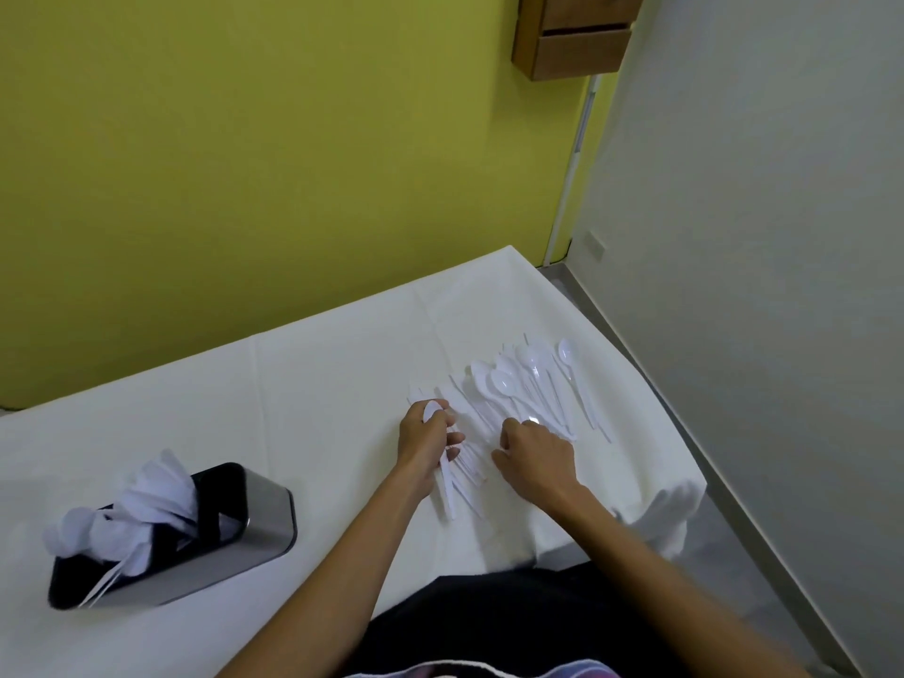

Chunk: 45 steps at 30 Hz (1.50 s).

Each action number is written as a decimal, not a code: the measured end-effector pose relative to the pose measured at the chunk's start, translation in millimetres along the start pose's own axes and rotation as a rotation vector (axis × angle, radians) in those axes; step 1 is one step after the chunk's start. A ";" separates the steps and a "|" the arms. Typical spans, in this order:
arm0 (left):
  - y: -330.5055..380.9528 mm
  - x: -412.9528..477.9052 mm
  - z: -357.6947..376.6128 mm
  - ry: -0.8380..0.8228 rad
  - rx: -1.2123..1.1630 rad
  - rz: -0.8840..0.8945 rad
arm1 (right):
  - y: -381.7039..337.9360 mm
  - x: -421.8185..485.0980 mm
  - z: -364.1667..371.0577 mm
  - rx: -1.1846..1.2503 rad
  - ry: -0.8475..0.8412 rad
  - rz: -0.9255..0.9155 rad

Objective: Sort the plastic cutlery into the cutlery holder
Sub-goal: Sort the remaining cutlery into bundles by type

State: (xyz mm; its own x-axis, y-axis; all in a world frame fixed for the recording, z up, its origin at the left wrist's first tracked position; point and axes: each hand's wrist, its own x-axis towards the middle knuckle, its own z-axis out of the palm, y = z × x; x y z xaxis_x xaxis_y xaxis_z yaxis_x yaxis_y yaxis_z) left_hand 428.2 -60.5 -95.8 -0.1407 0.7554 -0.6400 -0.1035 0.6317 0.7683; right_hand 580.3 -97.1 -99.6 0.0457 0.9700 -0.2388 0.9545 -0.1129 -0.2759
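Nearest, well off to the left: cutlery holder (266, 513), white pieces (142, 496) already bunched in one compartment. Gripping a gathered bundle (452, 486) in the left hand (425, 445), likely to carry many across at once; right hand (535, 457) down on a spoon (531, 421), impossible to tell whether pinching or just touching. Beyond, loose spoons (526, 376) fanned on the table (318, 384), within easy reach.

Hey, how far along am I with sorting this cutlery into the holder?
Partly done: the holder already has a bunch of white cutlery in it. Your left hand grips several pieces, and your right hand is on the spoons still lying on the table.
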 end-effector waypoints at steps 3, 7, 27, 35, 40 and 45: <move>-1.9 5.1 -1.3 -0.027 0.061 0.026 | 2.5 5.7 -4.8 0.080 -0.001 -0.009; 0.4 8.3 1.4 -0.075 0.124 0.063 | -6.9 9.5 -10.6 0.058 0.085 -0.046; 15.7 18.6 1.1 0.036 -0.119 -0.061 | 5.5 29.1 -17.0 0.101 0.036 0.081; 16.8 16.5 9.4 -0.088 0.091 0.082 | -10.2 17.3 -23.7 0.436 -0.014 0.052; 14.7 19.5 1.2 -0.026 0.134 0.118 | -9.0 20.2 -18.2 0.615 -0.014 0.054; 11.4 22.9 -14.9 0.051 -0.001 0.025 | 10.0 29.6 -10.5 0.326 0.129 0.155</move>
State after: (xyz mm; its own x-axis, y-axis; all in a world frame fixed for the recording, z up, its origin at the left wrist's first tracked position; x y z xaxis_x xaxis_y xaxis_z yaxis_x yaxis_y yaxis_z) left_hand 409.2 -38.7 -101.5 -0.1929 0.7613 -0.6191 -0.1004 0.6123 0.7842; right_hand 594.3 -67.2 -99.6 0.2387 0.9529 -0.1873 0.7908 -0.3027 -0.5320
